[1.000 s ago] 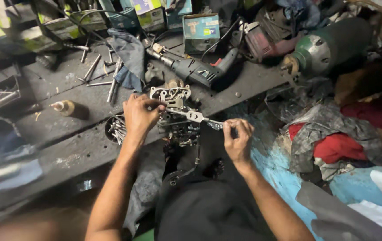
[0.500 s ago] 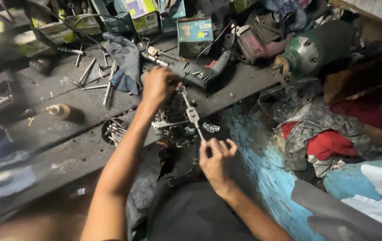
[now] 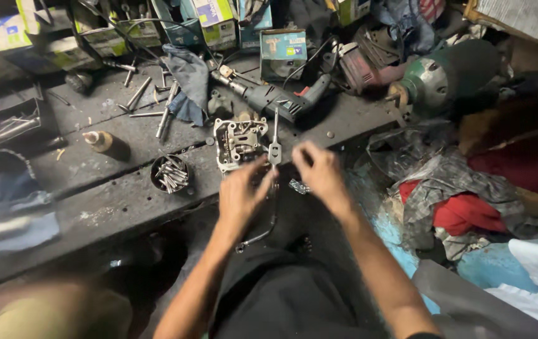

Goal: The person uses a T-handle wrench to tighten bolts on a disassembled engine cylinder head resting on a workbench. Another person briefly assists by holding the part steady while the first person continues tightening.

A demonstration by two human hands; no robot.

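Both hands are now off the far work & back near the body. Left hand (image 3: 240, 194) fingers pinch the wrench (image 3: 274, 147), upright, just right of the metal part (image 3: 239, 143) at bench (image 3: 112, 201) edge. Right hand (image 3: 319, 172) fingers half-curled, holding nothing I can see. So tool's being re-gripped, prob. repositioned.

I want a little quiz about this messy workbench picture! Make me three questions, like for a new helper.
1. True or false: the left hand holds a hammer.
2. What fills the small round tin on the bench? A) metal bolts B) water C) sand
3. Which power tool lies behind the metal engine part?

Key: 1 false, it holds a slim metal wrench, with the right hand close beside it. 2 A. 3 The electric drill.
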